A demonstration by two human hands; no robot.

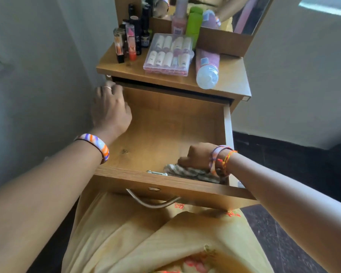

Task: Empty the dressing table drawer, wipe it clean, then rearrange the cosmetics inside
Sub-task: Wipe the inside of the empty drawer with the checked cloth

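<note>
Head view: bare wooden drawer [165, 123]; right hand [197, 156] grips patterned cloth [189, 172], left hand [110, 109] relaxed on rim.

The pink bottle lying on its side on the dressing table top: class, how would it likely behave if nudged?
The pink bottle looks round-bodied and lies flat, so it would probably roll. Its cap overhangs the tabletop edge above the open drawer, so it might drop in.
</note>
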